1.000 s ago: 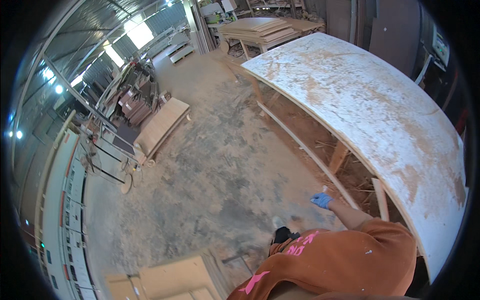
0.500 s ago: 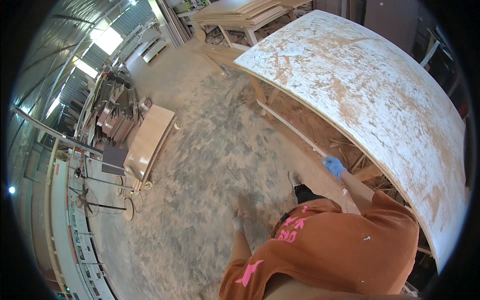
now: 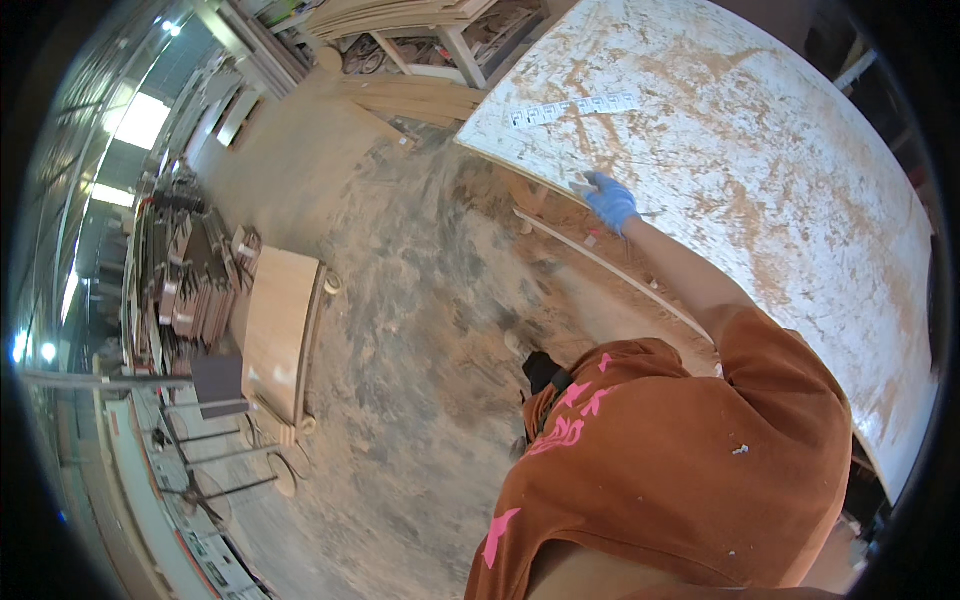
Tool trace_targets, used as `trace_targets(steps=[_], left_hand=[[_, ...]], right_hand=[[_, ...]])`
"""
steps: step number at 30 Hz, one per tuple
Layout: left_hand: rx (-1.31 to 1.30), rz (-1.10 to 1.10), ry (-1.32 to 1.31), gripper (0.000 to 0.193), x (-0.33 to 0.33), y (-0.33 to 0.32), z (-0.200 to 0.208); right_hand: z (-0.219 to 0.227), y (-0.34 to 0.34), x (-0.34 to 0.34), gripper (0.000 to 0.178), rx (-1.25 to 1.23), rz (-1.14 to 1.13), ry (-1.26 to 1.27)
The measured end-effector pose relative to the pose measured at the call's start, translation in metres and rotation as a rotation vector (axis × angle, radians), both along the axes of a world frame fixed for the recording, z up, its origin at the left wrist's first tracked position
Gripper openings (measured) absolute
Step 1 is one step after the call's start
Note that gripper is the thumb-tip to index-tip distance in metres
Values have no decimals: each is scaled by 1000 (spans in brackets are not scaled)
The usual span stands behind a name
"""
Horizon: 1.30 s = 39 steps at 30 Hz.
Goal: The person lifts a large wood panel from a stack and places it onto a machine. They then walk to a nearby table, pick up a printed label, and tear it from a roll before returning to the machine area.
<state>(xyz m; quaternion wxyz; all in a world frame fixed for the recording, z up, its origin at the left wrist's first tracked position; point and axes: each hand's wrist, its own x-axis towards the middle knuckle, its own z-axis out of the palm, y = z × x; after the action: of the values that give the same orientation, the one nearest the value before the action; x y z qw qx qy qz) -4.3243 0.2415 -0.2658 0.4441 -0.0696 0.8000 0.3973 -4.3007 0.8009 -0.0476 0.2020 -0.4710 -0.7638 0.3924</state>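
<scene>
My right hand (image 3: 610, 203), in a blue glove, reaches out over the near left edge of a large white-topped board (image 3: 760, 180) strewn with sawdust. Its fingers are spread and hold nothing; whether they touch the surface I cannot tell. Farther along the same board lies a white paper strip (image 3: 573, 108) with dark printed marks. Below the edge a long pale wooden rail (image 3: 610, 262) runs beside my forearm. My left hand is out of sight, below or behind my orange-brown shirt.
Dusty concrete floor (image 3: 400, 330) stretches to the left. A low stack of tan panels (image 3: 280, 325) stands there, beside piled dark wood pieces (image 3: 195, 280) and a stand fan (image 3: 195, 495). Sheets lie on a bench (image 3: 400, 15) at the back, with planks (image 3: 410, 95) below.
My right hand has risen from the rail below the board to the board's edge. My left hand has gone out of view. The whole view has shifted as I move.
</scene>
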Motion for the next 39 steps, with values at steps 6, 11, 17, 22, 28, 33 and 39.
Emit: trace_targets(steps=[6, 11, 17, 22, 28, 33, 39], left_hand=[[-152, -18, 4, 31, -179, -17, -4], [-158, 43, 98, 33, -376, 31, 10], [139, 12, 97, 37, -531, 214, 33], [290, -85, -41, 33, -520, 365, 64], [410, -645, 132, 31, -517, 506, 96], [609, -1054, 563, 40, -515, 618, 144], [614, -1286, 636, 55, -469, 762, 169]], right_hand=[[-3, 44, -140, 58, 46, -109, -279], [-11, 72, -206, 65, 47, -197, -387], [-20, 100, -243, 62, 196, -156, -505], [-31, 134, -236, 48, 265, 110, -396], [-55, 152, -222, 30, 418, 122, -193], [-54, 145, -219, 23, 408, -120, -34], [-57, 128, -184, 35, 298, -844, -540]])
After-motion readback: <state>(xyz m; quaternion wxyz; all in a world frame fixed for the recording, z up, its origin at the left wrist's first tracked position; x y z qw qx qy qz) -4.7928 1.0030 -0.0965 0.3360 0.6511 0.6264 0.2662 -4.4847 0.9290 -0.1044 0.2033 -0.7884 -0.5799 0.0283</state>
